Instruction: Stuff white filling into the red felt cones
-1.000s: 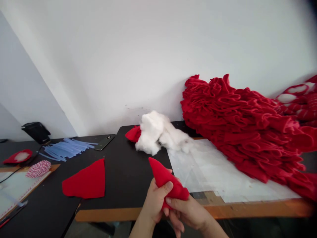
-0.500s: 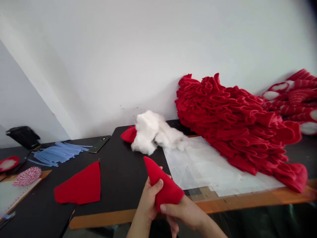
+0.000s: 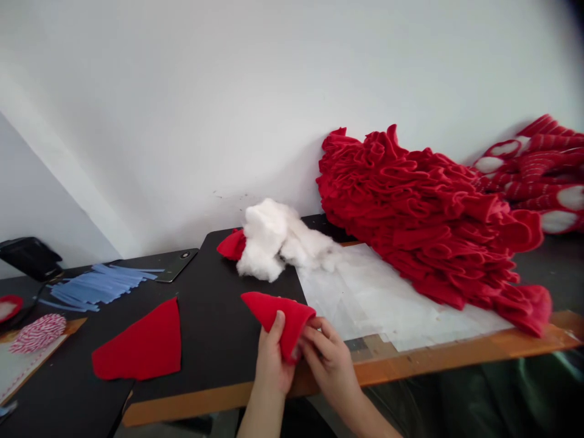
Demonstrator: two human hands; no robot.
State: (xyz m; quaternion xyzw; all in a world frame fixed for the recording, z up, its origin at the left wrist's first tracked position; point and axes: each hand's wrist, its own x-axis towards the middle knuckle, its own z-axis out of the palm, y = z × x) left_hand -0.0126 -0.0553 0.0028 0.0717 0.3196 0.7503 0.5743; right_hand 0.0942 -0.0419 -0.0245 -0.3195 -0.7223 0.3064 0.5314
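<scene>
A pointed red felt cone [image 3: 278, 313] is held above the table's front edge, its tip toward the upper left and its wide open end facing right. My left hand [image 3: 274, 359] wraps round it from below, thumb lying on the near side. At the open end, my right hand [image 3: 326, 356] has its bent fingers on the rim, with some fingertips hidden at the opening. White fibre stuffing [image 3: 269, 237] lies in a fluffy heap behind the hands, against a small red felt piece [image 3: 232, 245]. A flat red felt piece [image 3: 143, 344] rests on the black table to the left.
A large pile of red felt pieces [image 3: 424, 219] stands on white sheets [image 3: 347, 298] at right, with red striped stuffed items [image 3: 542, 164] beyond. At left are blue strips [image 3: 98, 286], a phone [image 3: 177, 266], red-and-white twine [image 3: 39, 333] and a black object [image 3: 30, 255].
The cone has turned so that its open end faces right and its tip points further left. My right hand has shifted from the cone's lower end to its open rim.
</scene>
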